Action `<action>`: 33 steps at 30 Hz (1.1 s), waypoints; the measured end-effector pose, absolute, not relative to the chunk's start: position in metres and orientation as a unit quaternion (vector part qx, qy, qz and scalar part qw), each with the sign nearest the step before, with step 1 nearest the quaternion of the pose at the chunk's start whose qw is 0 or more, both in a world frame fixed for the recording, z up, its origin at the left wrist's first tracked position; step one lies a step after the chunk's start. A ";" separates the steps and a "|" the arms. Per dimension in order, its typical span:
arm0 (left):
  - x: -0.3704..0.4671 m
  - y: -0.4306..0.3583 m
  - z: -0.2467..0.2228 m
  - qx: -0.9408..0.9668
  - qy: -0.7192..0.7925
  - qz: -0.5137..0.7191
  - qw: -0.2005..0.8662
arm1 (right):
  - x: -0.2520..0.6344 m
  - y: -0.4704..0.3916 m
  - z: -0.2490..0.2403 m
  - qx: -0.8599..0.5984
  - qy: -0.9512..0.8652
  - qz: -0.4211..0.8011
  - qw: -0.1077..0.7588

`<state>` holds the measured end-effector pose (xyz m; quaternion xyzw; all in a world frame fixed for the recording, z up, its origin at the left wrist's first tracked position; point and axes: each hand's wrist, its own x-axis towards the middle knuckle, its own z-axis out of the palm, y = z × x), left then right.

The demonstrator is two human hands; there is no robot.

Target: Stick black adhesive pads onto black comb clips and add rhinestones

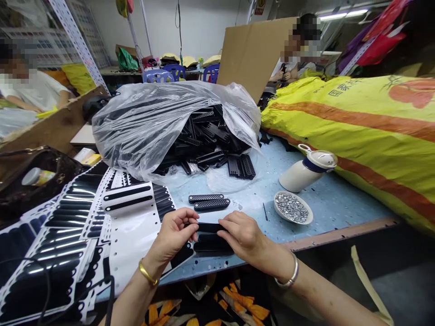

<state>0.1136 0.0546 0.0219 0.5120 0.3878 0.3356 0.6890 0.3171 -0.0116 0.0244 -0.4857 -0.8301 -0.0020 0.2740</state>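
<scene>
My left hand [180, 230] pinches the left end of a slim black strip [209, 227] near the table's front edge. The strip's other end is between the thumb and fingers of my right hand [244, 236]. Directly below it lie more long black pieces [212, 246] with rounded ends, partly covered by my right hand. Just beyond my hands, two black pieces with a dotted texture [211, 205] rest side by side. Left of my hands is a white backing sheet [132, 231] bearing black rounded strips [128, 198].
A clear plastic bag [142, 122] spills many black slotted pieces [241, 166]. On the right are a bowl of small silver parts [292, 208], a tilted white flask [302, 174] and a yellow sack [356, 122]. More strip sheets [57, 235] cover the left side. Two people sit beyond.
</scene>
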 end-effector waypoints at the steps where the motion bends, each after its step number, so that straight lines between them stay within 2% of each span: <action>1: 0.114 0.056 0.021 0.513 0.388 0.333 0.690 | 0.318 -0.011 0.023 -0.486 -0.830 0.003 0.274; 7: 0.119 0.068 0.013 0.523 0.411 0.329 0.670 | 0.325 -0.008 0.022 -0.499 -0.820 0.012 0.279; 11: 0.112 0.080 0.001 0.561 0.461 0.385 0.570 | 0.349 -0.009 0.026 -0.531 -0.787 0.018 0.314; 13: 0.109 0.081 -0.006 0.602 0.472 0.391 0.512 | 0.365 -0.008 0.024 -0.575 -0.741 0.053 0.344; 16: 0.111 0.073 -0.014 0.679 0.467 0.338 0.455 | 0.382 -0.007 0.014 -0.650 -0.659 0.116 0.361; 22: 0.127 0.055 -0.018 0.737 0.413 0.293 0.447 | 0.364 -0.012 -0.019 -0.665 -0.571 0.287 0.386; 25: 0.126 0.052 -0.018 0.737 0.433 0.282 0.435 | 0.347 -0.019 -0.026 -0.650 -0.552 0.326 0.408; 29: 0.120 0.050 -0.019 0.735 0.442 0.289 0.426 | 0.345 -0.023 -0.030 -0.648 -0.540 0.334 0.421; 33: 0.119 0.064 -0.028 0.734 0.468 0.314 0.379 | 0.369 -0.009 -0.030 -0.676 -0.557 0.233 0.422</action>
